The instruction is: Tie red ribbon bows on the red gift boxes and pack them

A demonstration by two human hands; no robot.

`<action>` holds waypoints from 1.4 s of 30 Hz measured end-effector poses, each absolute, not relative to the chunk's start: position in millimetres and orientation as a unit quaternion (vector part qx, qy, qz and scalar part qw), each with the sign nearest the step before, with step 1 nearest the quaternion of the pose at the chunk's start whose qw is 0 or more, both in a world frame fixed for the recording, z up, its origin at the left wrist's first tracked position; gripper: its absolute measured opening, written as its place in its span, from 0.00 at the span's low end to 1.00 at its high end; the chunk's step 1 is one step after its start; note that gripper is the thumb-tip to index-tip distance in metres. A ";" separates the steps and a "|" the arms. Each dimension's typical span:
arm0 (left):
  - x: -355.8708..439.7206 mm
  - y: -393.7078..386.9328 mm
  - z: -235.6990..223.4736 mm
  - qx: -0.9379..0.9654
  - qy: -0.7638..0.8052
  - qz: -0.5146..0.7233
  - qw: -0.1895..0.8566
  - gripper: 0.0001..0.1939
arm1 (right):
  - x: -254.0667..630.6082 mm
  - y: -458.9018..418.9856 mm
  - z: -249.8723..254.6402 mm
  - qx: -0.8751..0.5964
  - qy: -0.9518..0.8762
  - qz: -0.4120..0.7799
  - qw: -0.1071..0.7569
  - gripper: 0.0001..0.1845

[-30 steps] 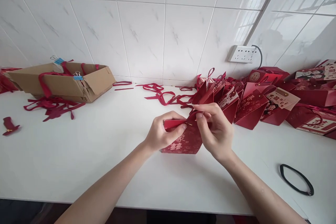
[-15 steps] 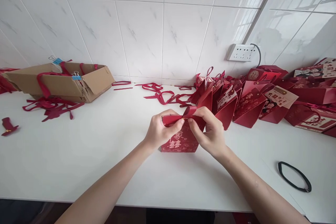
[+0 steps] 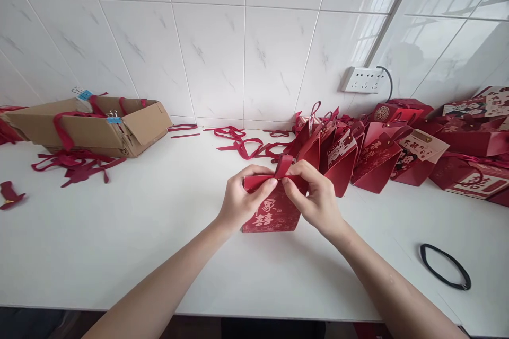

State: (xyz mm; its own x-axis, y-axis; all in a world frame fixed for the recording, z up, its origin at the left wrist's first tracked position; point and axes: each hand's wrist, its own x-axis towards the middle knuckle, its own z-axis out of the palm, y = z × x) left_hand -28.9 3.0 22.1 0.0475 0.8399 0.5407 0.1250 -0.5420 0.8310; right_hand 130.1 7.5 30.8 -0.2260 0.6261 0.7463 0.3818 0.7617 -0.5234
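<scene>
A red gift box point(image 3: 274, 217) with pale printed characters stands upright on the white table in front of me. A looped red ribbon point(image 3: 283, 165) rises from the middle of its top edge. My left hand point(image 3: 247, 195) is closed on the left part of that edge, thumb in front and fingers behind. On the other side, my right hand point(image 3: 314, 194) pinches the top edge close to the ribbon's base. Both thumb tips nearly meet below the loop. The fingers behind the box are partly hidden.
A cardboard box point(image 3: 87, 130) with ribbons and clips stands at the left, above a heap of ribbon point(image 3: 75, 164). Red ribbon strips point(image 3: 248, 147) lie near the wall. Several finished-looking red boxes point(image 3: 376, 164) fill the right. A black band point(image 3: 445, 266) lies at front right.
The ribbon loop stands more upright than before. My right hand has shifted slightly at the top edge, while my left hand keeps its hold. The view has moved a little.
</scene>
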 end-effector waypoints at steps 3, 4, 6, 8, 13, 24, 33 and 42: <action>-28.0 2.8 21.9 0.655 0.376 0.586 0.294 0.08 | 131.5 8.4 32.4 -0.323 -0.779 0.128 0.522 0.05; -27.8 2.5 21.9 0.655 0.381 0.586 0.288 0.09 | 132.1 8.6 32.9 -0.322 -0.780 0.132 0.519 0.05; -27.2 1.4 21.7 0.650 0.393 0.587 0.280 0.10 | 132.8 8.8 33.9 -0.324 -0.782 0.141 0.513 0.05; -26.1 0.1 21.6 0.640 0.402 0.593 0.277 0.11 | 133.1 8.6 34.8 -0.327 -0.784 0.147 0.506 0.05; -25.0 -0.6 20.9 0.630 0.395 0.601 0.293 0.11 | 132.0 7.8 35.2 -0.330 -0.782 0.157 0.505 0.05; -26.8 3.3 20.0 0.650 0.404 0.587 0.262 0.12 | 131.4 9.3 32.5 -0.334 -0.774 0.172 0.509 0.05; -25.4 1.9 22.4 0.643 0.420 0.591 0.246 0.12 | 132.1 11.8 31.9 -0.324 -0.784 0.163 0.503 0.05; -25.4 1.9 24.1 0.645 0.402 0.591 0.272 0.13 | 130.5 12.2 28.2 -0.326 -0.781 0.131 0.516 0.05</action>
